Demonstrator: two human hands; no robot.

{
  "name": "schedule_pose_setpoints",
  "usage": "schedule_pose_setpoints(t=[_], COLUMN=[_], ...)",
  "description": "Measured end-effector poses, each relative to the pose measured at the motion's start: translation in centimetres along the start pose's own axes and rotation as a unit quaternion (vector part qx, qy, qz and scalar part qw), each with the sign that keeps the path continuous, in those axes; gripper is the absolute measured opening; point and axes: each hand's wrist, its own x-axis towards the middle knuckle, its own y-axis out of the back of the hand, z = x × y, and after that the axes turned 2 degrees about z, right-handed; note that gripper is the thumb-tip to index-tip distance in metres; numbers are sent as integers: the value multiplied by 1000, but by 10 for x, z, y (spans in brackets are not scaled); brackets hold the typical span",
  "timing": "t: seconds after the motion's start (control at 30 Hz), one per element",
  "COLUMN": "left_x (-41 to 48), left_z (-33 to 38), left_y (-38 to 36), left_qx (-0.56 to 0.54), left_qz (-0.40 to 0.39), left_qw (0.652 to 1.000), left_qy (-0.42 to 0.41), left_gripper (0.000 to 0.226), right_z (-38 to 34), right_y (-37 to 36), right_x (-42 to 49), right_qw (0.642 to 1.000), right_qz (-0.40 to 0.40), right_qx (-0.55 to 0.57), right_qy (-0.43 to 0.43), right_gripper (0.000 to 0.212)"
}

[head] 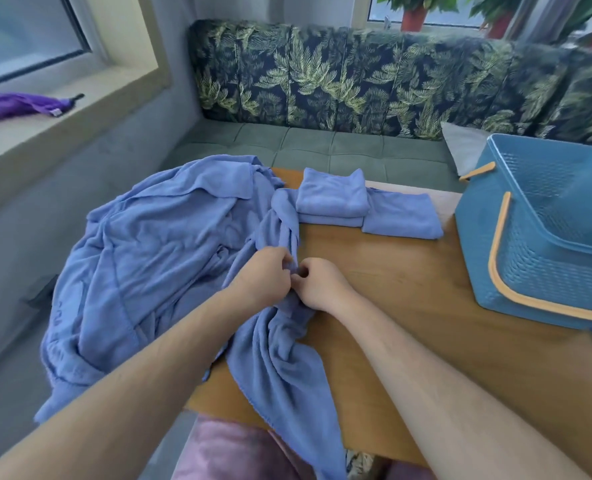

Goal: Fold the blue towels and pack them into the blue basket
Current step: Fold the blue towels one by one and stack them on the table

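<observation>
Unfolded towel (282, 368) crosses your near surface (391, 306) edge, long axis running away | left hand (263, 277), right hand (319, 287) pinch its middle | blue basket (537, 271) rightward.

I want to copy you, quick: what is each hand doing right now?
Left hand: pinching the unfolded blue towel.
Right hand: pinching the same towel.

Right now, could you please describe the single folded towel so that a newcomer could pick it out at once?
Find the wooden table, then its far edge, left of the blue basket. The single folded towel lies flat there, between the stack of folded towels and the basket, with nothing on top of it.
</observation>
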Motion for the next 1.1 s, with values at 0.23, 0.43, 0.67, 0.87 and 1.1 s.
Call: schedule_pose_setpoints(t=[0.23,0.43,0.67,0.87,1.1], left_x=[-42,-54,-46,-41,-34], left_z=[15,32,42,51,46], left_y=[-15,-26,-45,-37,-18], left_qx=[36,-49,-320,-408,-513], left_qz=[53,-62,-59,-14,23], left_qw=[997,991,941,911,852], left_qy=[-34,109,92,55,100], left_gripper=[30,45,47,43,18], right_z=[41,63,85,91,98], right_y=[14,35,60,69,87], right_x=[-55,-78,-95,-97,-96], right_qw=[992,951,831,762,823], right_qz=[87,105,68,133,242], right_qx=[81,266,541,614,486], right_qy=[-43,-121,-109,-159,-169], right_gripper=[15,16,28,15,12])
